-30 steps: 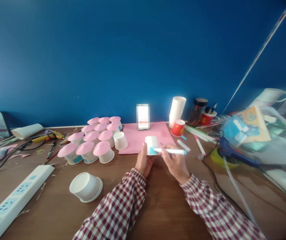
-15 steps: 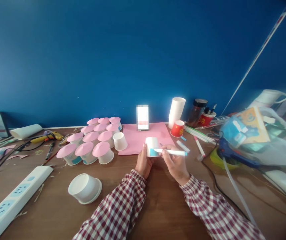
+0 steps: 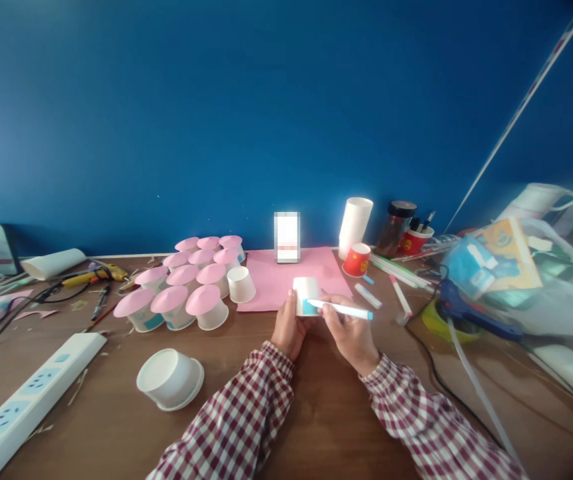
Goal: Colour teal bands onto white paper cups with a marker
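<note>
My left hand (image 3: pixel 289 327) is closed around the left side of a small white paper cup (image 3: pixel 306 288), which has a light-blue patch low on its front. My right hand (image 3: pixel 350 333) pinches a white marker (image 3: pixel 346 309) with a blue end; its tip is at the blue patch. Some of the right fingers are hidden behind the marker and the cup. Beyond the cup lies a sheet of pink paper (image 3: pixel 266 280). To the left stand several white cups topped with pink paper cones (image 3: pixel 203 300), some with blue marks, and one plain white cup (image 3: pixel 241 285).
A wider white tub (image 3: pixel 166 377) sits at front left, near a power strip (image 3: pixel 36 393). A red paper cup (image 3: pixel 357 260) and a stack of white cups (image 3: pixel 356 223) stand at the back. Loose markers, a dark jar (image 3: pixel 397 227) and plastic bags (image 3: pixel 556 287) fill the right side.
The marker has shifted slightly, its back end tipping a little lower, while its tip stays at the blue patch. The cup remains in my left hand.
</note>
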`<state>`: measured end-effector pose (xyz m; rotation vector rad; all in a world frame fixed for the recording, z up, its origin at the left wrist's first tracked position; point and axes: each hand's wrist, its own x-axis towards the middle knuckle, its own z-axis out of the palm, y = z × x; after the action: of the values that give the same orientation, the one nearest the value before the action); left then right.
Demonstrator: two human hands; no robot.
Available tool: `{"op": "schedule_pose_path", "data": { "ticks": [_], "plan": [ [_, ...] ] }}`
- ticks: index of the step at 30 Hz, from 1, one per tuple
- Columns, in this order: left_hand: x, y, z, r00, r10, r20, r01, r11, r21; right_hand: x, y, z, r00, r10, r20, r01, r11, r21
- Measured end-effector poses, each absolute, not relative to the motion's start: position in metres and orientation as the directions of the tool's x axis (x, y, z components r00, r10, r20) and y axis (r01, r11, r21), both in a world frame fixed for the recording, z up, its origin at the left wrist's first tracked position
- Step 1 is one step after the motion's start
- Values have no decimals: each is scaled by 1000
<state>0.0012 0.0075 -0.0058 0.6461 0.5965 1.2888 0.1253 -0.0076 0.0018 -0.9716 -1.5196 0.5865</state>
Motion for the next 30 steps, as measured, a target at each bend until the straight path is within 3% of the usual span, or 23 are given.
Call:
{"op": "schedule_pose_path", "data": {
  "ticks": [30],
  "plan": [
    [3,7,-5,176,983,-51,-678,159,718,124,-8,5,47,855,516,175,502,-847]
  ]
}}
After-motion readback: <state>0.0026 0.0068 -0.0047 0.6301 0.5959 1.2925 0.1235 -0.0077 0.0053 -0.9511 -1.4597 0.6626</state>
